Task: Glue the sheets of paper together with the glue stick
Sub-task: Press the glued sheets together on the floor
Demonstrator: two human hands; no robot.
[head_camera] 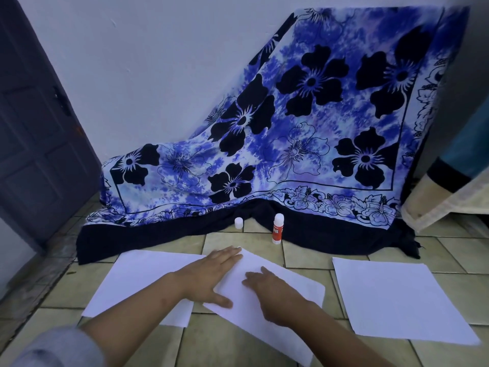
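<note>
Three white paper sheets lie on the tiled floor. The left sheet (pixel 137 282) lies flat, and the middle sheet (pixel 291 292) is turned at an angle and overlaps its right edge. My left hand (pixel 209 276) rests flat with fingers spread across the seam of both sheets. On the middle sheet my right hand (pixel 272 295) presses down, fingers apart. A third sheet (pixel 397 300) lies apart at the right. The glue stick (pixel 277 229), red and white, stands upright behind the sheets, uncapped, with its white cap (pixel 238 223) standing to its left.
A blue floral cloth (pixel 304 123) drapes from the wall down to the floor just behind the glue stick. A dark door (pixel 34 128) stands at the left. A beige and blue fabric-covered object (pixel 449 186) sits at the far right.
</note>
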